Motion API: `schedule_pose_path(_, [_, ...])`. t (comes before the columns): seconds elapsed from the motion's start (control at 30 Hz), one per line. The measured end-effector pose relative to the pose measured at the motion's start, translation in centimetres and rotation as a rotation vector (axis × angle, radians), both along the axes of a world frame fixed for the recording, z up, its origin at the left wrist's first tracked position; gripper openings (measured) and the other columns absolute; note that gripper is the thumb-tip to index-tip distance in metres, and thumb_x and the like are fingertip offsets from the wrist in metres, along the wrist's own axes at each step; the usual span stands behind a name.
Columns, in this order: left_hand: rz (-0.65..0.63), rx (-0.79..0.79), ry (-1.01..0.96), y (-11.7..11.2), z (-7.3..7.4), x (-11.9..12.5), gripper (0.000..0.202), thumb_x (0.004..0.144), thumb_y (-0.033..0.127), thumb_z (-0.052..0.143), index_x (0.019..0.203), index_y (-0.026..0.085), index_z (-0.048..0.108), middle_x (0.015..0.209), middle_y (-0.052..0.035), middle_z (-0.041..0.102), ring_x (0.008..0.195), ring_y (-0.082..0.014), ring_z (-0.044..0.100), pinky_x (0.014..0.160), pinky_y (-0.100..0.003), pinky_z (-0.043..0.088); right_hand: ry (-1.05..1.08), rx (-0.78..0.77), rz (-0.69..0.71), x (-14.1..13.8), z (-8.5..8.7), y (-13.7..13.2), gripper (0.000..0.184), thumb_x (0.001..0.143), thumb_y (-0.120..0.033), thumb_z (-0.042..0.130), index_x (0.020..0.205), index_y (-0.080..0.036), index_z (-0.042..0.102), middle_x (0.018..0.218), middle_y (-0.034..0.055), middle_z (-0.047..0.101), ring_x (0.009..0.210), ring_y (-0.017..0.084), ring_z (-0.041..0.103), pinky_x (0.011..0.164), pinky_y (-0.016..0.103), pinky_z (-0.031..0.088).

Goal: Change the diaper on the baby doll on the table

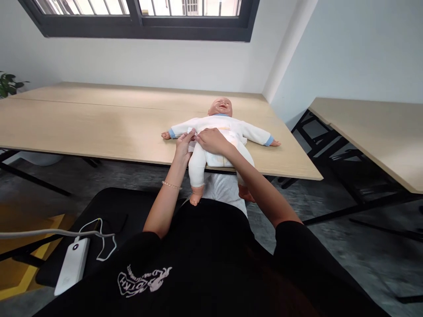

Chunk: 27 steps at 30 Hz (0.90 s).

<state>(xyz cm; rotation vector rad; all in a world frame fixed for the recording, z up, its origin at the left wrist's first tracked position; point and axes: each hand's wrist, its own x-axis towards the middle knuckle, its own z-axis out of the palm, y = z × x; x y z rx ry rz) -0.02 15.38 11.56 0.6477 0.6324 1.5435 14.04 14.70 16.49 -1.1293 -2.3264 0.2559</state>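
A baby doll (220,107) in white clothes with blue cuffs lies on its back on the wooden table (109,127), arms spread and legs over the front edge. A white diaper (218,161) is around its hips. At the doll's hip on the left side, my left hand (186,140) pinches a white tab of the diaper between thumb and fingers. My right hand (213,140) lies across the doll's belly. Its fingertips meet my left hand at the diaper's side; whether they grip anything is hidden.
A black chair (109,207) stands at my left, with a white power bank (72,264) and cable on it. Behind the table are a wall and a barred window (191,27). Another table (380,127) stands to the right. A plant (9,83) shows at far left.
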Motion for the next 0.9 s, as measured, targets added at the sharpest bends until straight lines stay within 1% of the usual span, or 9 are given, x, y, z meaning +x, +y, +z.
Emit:
schedule_pose_path(0.1, [-0.004, 0.037, -0.036, 0.0, 0.1, 1.1, 0.035, 0.071, 0.025, 0.093, 0.083, 0.017, 0.061, 0.076, 0.003, 0.07, 0.068, -0.01, 0.067, 0.074, -0.024, 0.055, 0.039, -0.01, -0.039, 0.4, 0.0, 0.3, 0.002, 0.094, -0.018, 0.054, 0.095, -0.02, 0.054, 0.106, 0.0156, 0.066, 0.1, 0.03, 0.059, 0.096, 0.046, 0.048])
schedule_pose_path(0.17, [0.007, 0.042, 0.001, -0.1, 0.3, 1.5, 0.032, 0.073, 0.024, 0.092, 0.082, 0.017, 0.062, 0.075, 0.0028, 0.069, 0.069, -0.0111, 0.068, 0.075, -0.025, 0.055, 0.137, 0.012, -0.062, 0.7, 0.2, 0.3, 0.021, 0.088, -0.02, 0.06, 0.107, -0.02, 0.05, 0.117, 0.0151, 0.062, 0.108, 0.029, 0.057, 0.098, 0.044, 0.048])
schedule_pose_path(0.23, [0.02, 0.049, 0.042, -0.2, 0.7, 1.7, 0.029, 0.074, 0.024, 0.091, 0.079, 0.017, 0.063, 0.074, 0.0027, 0.069, 0.068, -0.0111, 0.067, 0.075, -0.025, 0.054, 0.173, 0.023, -0.113, 0.7, 0.5, 0.2, 0.029, 0.083, -0.024, 0.066, 0.105, -0.021, 0.047, 0.119, 0.0141, 0.061, 0.112, 0.031, 0.055, 0.103, 0.046, 0.046])
schedule_pose_path(0.3, [0.013, 0.061, 0.081, -0.4, 1.1, 1.9, 0.026, 0.076, 0.023, 0.09, 0.076, 0.016, 0.065, 0.073, 0.0018, 0.069, 0.067, -0.0107, 0.066, 0.073, -0.024, 0.053, 0.186, 0.011, -0.156, 0.7, 0.7, 0.0, 0.028, 0.081, -0.024, 0.067, 0.099, -0.022, 0.046, 0.113, 0.0122, 0.062, 0.11, 0.032, 0.056, 0.102, 0.047, 0.045])
schedule_pose_path(0.47, [0.036, 0.092, 0.233, -0.7, 1.9, 2.1, 0.024, 0.081, 0.022, 0.086, 0.068, 0.014, 0.068, 0.065, 0.0006, 0.067, 0.062, -0.0098, 0.061, 0.065, -0.02, 0.048, 0.298, -0.109, -0.182, 0.5, 1.2, -0.5, 0.017, 0.087, -0.018, 0.062, 0.093, -0.024, 0.047, 0.078, 0.0008, 0.06, 0.081, 0.025, 0.06, 0.081, 0.037, 0.048])
schedule_pose_path(0.53, [0.058, 0.121, 0.277, -0.8, 2.0, 2.1, 0.024, 0.085, 0.025, 0.084, 0.068, 0.014, 0.071, 0.065, 0.0002, 0.067, 0.065, -0.0107, 0.062, 0.067, -0.021, 0.049, 0.347, -0.122, -0.193, 0.5, 1.3, -0.6, 0.013, 0.088, -0.016, 0.061, 0.091, -0.024, 0.05, 0.073, -0.0012, 0.058, 0.077, 0.024, 0.06, 0.078, 0.035, 0.047])
schedule_pose_path(0.7, [0.086, 0.219, 0.343, -1.3, 2.0, 2.1, 0.015, 0.082, 0.025, 0.086, 0.08, 0.014, 0.077, 0.083, -0.0046, 0.077, 0.083, -0.0156, 0.071, 0.083, -0.024, 0.054, 0.491, -0.169, -0.248, 0.7, 1.1, 0.0, 0.009, 0.091, -0.019, 0.061, 0.083, -0.021, 0.055, 0.08, 0.0019, 0.066, 0.079, 0.021, 0.063, 0.081, 0.035, 0.05])
schedule_pose_path(0.8, [0.07, 0.241, 0.381, -1.8, 1.9, 1.9, 0.022, 0.075, 0.024, 0.092, 0.088, 0.015, 0.077, 0.088, -0.0066, 0.078, 0.087, -0.0177, 0.073, 0.085, -0.026, 0.055, 0.619, -0.187, -0.266, 1.0, 0.7, 0.6, 0.011, 0.092, -0.022, 0.056, 0.082, -0.022, 0.054, 0.084, 0.0022, 0.068, 0.08, 0.02, 0.064, 0.082, 0.035, 0.053])
schedule_pose_path(0.9, [0.048, 0.262, 0.403, -2.2, 1.8, 1.7, 0.029, 0.069, 0.022, 0.095, 0.091, 0.016, 0.075, 0.087, -0.0054, 0.077, 0.086, -0.0174, 0.073, 0.084, -0.026, 0.055, 0.647, -0.141, -0.269, 1.2, 0.4, 0.7, 0.007, 0.088, -0.019, 0.059, 0.086, -0.023, 0.053, 0.085, 0.0018, 0.066, 0.081, 0.02, 0.064, 0.083, 0.035, 0.055])
